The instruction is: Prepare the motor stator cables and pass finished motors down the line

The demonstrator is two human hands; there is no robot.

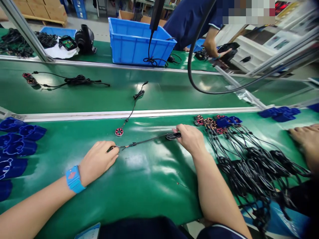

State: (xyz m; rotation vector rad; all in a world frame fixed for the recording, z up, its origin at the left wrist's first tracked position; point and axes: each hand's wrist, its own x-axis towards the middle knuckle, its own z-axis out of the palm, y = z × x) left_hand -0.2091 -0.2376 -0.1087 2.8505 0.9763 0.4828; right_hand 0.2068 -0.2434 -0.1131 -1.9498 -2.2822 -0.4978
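Observation:
My left hand (98, 162), with a blue wrist strap (74, 179), is closed around a small dark round part (112, 148), mostly hidden by the fingers. From it a black cable (149, 140) runs to the right, nearly straight and just over the green table. My right hand (190, 137) pinches the coiled bundle of this cable (172, 136) between thumb and fingers. Just beyond my left hand lies a red-and-black ring-shaped motor coil (119, 132), its own cable (134, 103) stretching away across the white rail.
Blue plastic housings (17, 146) stand at the left. Several cabled coils (210, 122) and a heap of black cables (249, 166) lie at right, beside another person's hand (307, 141). Behind are a blue bin (139, 49), a hanging cable (190, 66) and a co-worker's hand (211, 44).

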